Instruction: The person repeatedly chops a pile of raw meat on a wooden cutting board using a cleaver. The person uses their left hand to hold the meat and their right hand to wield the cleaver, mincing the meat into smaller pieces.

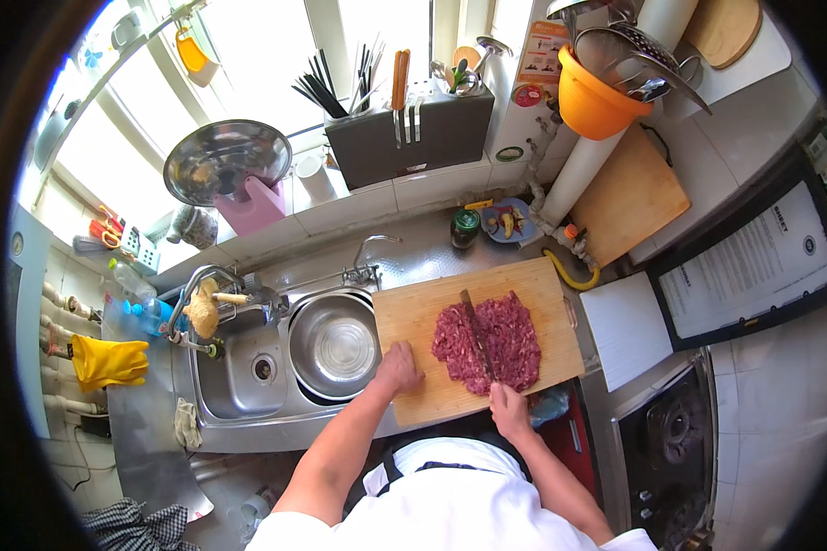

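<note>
Before me lies a wooden cutting board (pixel 413 310) with a flat spread of minced red meat (pixel 517 337) on it. My right hand (pixel 508 406) grips a kitchen knife (pixel 477 334) at the board's near edge; the knife's narrow dark profile crosses the meat, pointing away from me, with bits of meat along it. My left hand (pixel 401 370) rests on the board's left part, beside the meat and apart from it, holding nothing that I can see; its fingers are partly curled.
Left of the board, a steel bowl (pixel 334 344) sits in the double sink (pixel 241 406). Behind it stand a green-lidded jar (pixel 465 229) and a blue dish (pixel 508 219). At right are a white panel (pixel 627 330) and a gas stove (pixel 668 441). An orange basket (pixel 596 103) of utensils hangs above.
</note>
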The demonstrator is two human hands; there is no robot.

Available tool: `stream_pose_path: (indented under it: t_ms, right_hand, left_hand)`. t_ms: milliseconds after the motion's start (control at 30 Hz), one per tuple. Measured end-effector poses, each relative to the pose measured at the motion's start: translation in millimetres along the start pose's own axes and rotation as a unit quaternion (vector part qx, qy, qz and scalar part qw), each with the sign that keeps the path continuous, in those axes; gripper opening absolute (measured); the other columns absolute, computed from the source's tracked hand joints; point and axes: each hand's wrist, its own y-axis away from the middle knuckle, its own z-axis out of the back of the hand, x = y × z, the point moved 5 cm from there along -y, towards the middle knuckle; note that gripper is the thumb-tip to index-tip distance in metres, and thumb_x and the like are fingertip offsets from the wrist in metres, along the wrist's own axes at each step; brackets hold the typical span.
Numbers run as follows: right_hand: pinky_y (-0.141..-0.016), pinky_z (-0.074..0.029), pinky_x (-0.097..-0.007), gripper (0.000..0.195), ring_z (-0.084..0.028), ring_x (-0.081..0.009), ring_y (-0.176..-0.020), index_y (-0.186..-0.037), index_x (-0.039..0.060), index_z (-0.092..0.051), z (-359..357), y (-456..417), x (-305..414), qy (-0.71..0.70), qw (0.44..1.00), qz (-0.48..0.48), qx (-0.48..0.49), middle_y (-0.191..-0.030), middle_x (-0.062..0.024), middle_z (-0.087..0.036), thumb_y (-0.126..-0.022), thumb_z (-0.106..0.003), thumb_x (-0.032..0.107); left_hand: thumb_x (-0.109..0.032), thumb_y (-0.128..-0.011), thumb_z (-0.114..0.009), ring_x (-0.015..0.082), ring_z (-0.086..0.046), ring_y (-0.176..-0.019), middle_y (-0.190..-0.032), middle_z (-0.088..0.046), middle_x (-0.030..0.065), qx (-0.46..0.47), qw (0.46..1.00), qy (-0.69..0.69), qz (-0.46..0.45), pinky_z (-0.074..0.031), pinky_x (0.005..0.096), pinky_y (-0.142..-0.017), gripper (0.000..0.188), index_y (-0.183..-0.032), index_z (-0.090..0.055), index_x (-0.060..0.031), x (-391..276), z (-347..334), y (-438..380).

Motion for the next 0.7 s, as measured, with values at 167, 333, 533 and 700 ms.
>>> stream_pose_path:
  t_ms: [167,333,533,700]
  right_hand:
    - [-0.044,-0.036,-0.027,0.046,-0.044,-0.0079,-0.047,-0.077,0.0072,-0.053,-1,-6,-48,-0.009,0.995,-0.096,0.027,-0.058,0.0035,-0.046,-0.105,-0.049,0.043]
    - [-0.041,-0.031,-0.0239,0.043,-0.039,-0.0048,-0.046,-0.08,0.0085,-0.051,9,22,-15,-0.141,0.982,-0.116,0.044,-0.058,0.0044,-0.04,-0.106,-0.046,0.042]
    - [-0.037,-0.027,-0.024,0.043,-0.035,-0.0051,-0.042,-0.08,0.0092,-0.049,12,38,-9,-0.209,0.958,-0.197,0.023,-0.057,0.0044,-0.039,-0.106,-0.046,0.043]
    - [-0.04,-0.029,-0.0237,0.043,-0.037,-0.0048,-0.045,-0.08,0.0089,-0.05,18,43,-22,-0.183,0.969,-0.167,0.02,-0.058,0.0044,-0.04,-0.107,-0.045,0.042]
  left_hand:
    - [-0.031,-0.081,-0.069,0.0457,-0.06,-0.11,-0.117,-0.055,0.031,0.007,1.0,-0.022,0.006,-0.051,0.0489,-0.094,0.061,-0.121,-0.046,0.0088,-3,-4,-1]
    - [-0.025,-0.087,-0.066,0.0427,-0.062,-0.102,-0.105,-0.063,0.0252,-0.055,0.993,0.101,-0.005,-0.052,0.048,-0.088,0.034,-0.106,-0.06,0.003,-2,13,-26]
    - [-0.016,-0.085,-0.065,0.0411,-0.062,-0.099,-0.102,-0.064,0.0195,-0.113,0.974,0.107,-0.161,-0.051,0.0479,-0.084,0.015,-0.096,-0.068,-0.007,-74,63,-93]
    - [-0.019,-0.08,-0.068,0.0381,-0.062,-0.101,-0.101,-0.065,0.0159,-0.039,0.956,-0.066,-0.282,-0.052,0.0471,-0.084,0.018,-0.096,-0.07,-0.0098,-87,53,-134]
